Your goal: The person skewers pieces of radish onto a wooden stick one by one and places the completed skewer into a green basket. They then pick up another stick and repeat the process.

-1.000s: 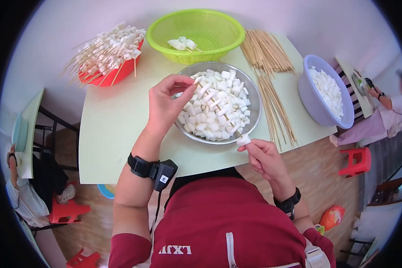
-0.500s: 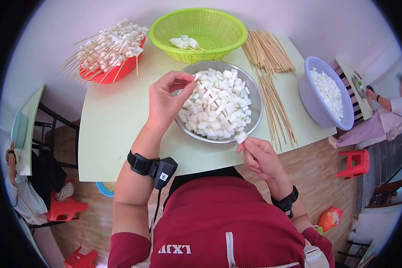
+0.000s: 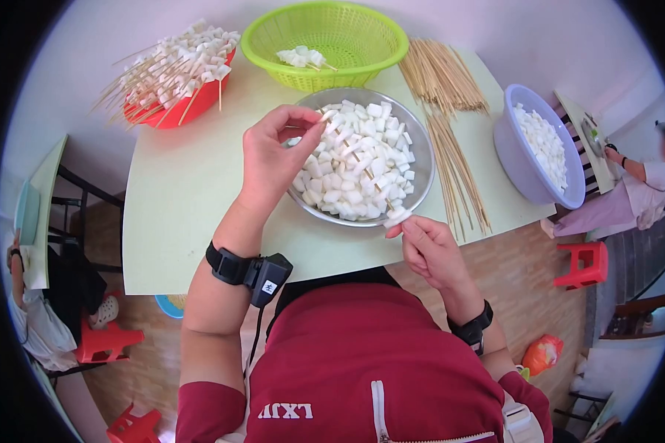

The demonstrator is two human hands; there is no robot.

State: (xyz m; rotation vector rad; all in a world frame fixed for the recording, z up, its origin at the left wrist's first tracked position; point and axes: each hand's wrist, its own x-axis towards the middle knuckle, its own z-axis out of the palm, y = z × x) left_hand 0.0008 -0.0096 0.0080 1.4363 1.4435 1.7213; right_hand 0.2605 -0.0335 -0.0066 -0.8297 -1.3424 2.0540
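Observation:
A bamboo skewer (image 3: 381, 193) slants over a metal bowl (image 3: 423, 188) heaped with white chunks (image 3: 351, 196). My left hand (image 3: 281, 151) is closed in a pinch at the skewer's far end, close to a few white pieces that seem threaded there. At its near end, by the bowl's front rim, a flat white chunk (image 3: 398, 216) is pinched in my right hand (image 3: 434, 251), with the skewer's tip at it. Whether the tip has gone through the chunk is hard to tell.
Behind the bowl stands a green basket (image 3: 391, 55) holding a few skewered pieces. Loaded skewers fill a red basin (image 3: 199, 107) at left. Bare skewers (image 3: 443, 81) lie to the right, beside a purple tub (image 3: 506, 162) of white chunks. Other people sit at both sides.
The whole view has shifted slightly, so the table sits a little higher. Both hands keep their pinches, and the chunk in my right hand is turned flatter against the skewer's near end.

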